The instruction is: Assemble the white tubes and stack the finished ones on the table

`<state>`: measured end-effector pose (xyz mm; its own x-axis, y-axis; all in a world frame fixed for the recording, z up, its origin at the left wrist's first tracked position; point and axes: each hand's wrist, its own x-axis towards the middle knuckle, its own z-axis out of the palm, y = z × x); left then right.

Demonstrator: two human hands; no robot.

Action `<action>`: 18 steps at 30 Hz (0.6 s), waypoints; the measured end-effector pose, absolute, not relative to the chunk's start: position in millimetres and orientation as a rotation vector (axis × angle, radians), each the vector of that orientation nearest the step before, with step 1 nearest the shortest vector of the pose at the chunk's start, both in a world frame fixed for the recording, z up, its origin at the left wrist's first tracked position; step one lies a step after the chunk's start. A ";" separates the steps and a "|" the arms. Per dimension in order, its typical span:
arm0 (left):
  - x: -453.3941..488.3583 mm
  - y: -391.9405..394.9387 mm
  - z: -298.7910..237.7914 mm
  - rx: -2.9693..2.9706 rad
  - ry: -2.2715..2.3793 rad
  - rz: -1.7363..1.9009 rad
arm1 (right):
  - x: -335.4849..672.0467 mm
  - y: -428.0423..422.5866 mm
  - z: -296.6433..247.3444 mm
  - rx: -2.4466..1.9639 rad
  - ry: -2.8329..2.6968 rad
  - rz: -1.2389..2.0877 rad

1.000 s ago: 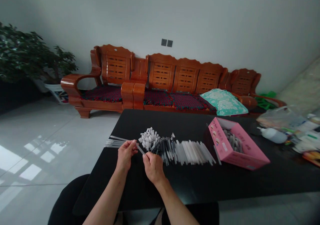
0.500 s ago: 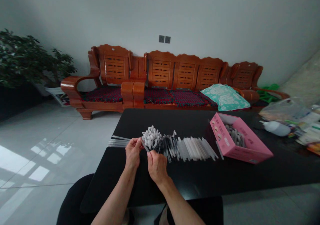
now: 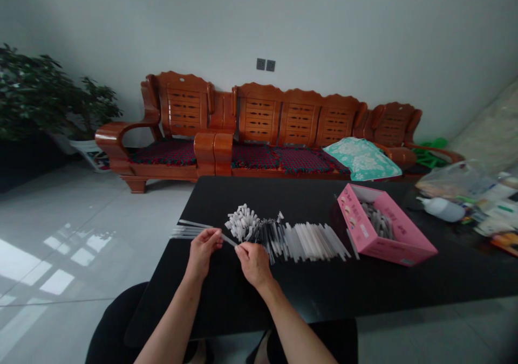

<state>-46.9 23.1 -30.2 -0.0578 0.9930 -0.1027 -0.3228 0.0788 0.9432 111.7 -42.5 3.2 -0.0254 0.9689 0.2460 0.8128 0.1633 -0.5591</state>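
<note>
A slim translucent tube (image 3: 229,239), like a pen barrel, spans the gap between my hands above the black table. My left hand (image 3: 203,251) pinches its left end, and my right hand (image 3: 254,262) grips the right end between thumb and fingers. Just beyond them lies a heap of short white caps (image 3: 242,221). To its right are thin dark rods (image 3: 272,237), then a row of translucent tubes (image 3: 311,241) laid side by side. Several longer pale tubes (image 3: 184,231) lie left of my left hand, sticking out over the table's edge.
A pink box (image 3: 399,249) holding many small grey pieces stands on the black table (image 3: 259,191) at right. Beyond it are a white bottle (image 3: 443,208) and plastic bags (image 3: 449,179). A wooden sofa (image 3: 259,116) with a teal cushion (image 3: 362,158) lines the wall.
My left hand has moved left and slightly down, away from the heap of white caps. The tube now shows stretched between my two hands, while my right hand stays nearly in place.
</note>
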 end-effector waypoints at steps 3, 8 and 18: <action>-68.4 25.5 -28.1 1.129 1.232 1.298 | 110.2 -38.6 4.2 -1.673 -1.883 0.388; -81.3 19.0 -17.0 2.047 1.297 1.141 | 105.0 -31.8 1.0 -1.738 -1.915 0.329; -95.9 21.4 -27.9 2.481 1.274 0.961 | 120.7 -34.3 -3.6 -1.639 -1.795 0.471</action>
